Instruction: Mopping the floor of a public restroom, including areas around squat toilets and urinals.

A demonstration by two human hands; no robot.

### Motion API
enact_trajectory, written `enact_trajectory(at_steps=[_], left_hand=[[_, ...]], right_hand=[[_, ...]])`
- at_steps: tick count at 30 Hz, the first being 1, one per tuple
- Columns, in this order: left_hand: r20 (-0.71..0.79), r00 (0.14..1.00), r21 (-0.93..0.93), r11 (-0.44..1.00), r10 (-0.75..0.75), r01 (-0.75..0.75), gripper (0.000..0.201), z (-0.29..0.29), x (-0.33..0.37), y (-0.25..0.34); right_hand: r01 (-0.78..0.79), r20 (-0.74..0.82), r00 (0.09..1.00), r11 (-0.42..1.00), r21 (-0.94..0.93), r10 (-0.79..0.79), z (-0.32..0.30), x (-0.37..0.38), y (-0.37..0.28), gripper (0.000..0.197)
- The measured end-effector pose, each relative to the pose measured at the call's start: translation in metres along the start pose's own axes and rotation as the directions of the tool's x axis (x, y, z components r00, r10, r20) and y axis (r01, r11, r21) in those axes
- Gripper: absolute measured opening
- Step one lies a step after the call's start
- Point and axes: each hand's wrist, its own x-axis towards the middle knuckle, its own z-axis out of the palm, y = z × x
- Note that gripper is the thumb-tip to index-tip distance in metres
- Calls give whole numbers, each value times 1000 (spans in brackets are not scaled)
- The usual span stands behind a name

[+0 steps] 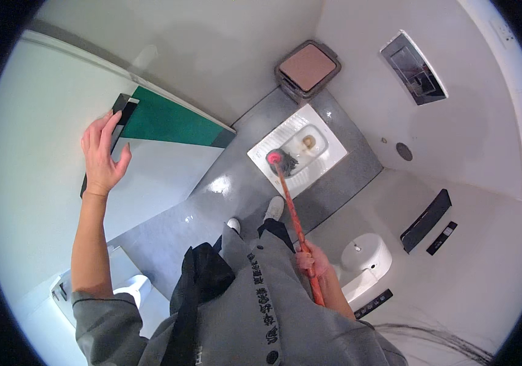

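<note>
- Mop with a long orange-red stick handle, a pink-red socket and dark grey strands [293,213]: in the head view, it slants from beside the person's right side down to the floor fixture, its strands over the nearer end of the recess.
- Right hand [313,261]: its grip is closed around the mop's handle, fingers wrapped over the upper part, beside the person's grey clothing [291,323].
- Left hand [102,155]: its grip is loose, the thumb spread away from the fingers, whose tips touch a straight black bar handle [127,114].
- White door panel with a green wedge-shaped band [47,152]: it carries the bar and stands to the person's left.
- White rectangular ceramic squat pan [335,149]: it is set in the grey floor [203,204], with a brownish patch in its recess, beyond the strands.
- White shoes [274,208]: they stand on the floor near the pan.
- Dark grey bin with a flat pinkish-brown lid [308,67]: it stands just beyond the pan, near the corner of the walls.
</note>
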Motion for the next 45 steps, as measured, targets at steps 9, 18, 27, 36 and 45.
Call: enact_trajectory(at_steps=[9,18,27,36,45], left_hand=[[27,1000,25,1000,-11,10,56,0,0,0],[-4,1000,27,1000,8,-8,58,0,-1,-2],[2,1000,36,999,0,0,58,-2,0,-1],[54,998,37,999,-32,30,59,-3,-2,-1],[51,999,-42,999,-4,6,61,0,1,-5]], right_hand=[[164,222,956,978,128,-190,-11,-17,-83,39],[207,215,945,959,192,-247,-54,-54,-12,35],[258,-229,922,938,-233,-311,-64,9,-11,34],[281,-215,909,905,-320,-358,-6,75,-137,34],[228,-352,788,771,-595,-505,-11,83,-119,46]])
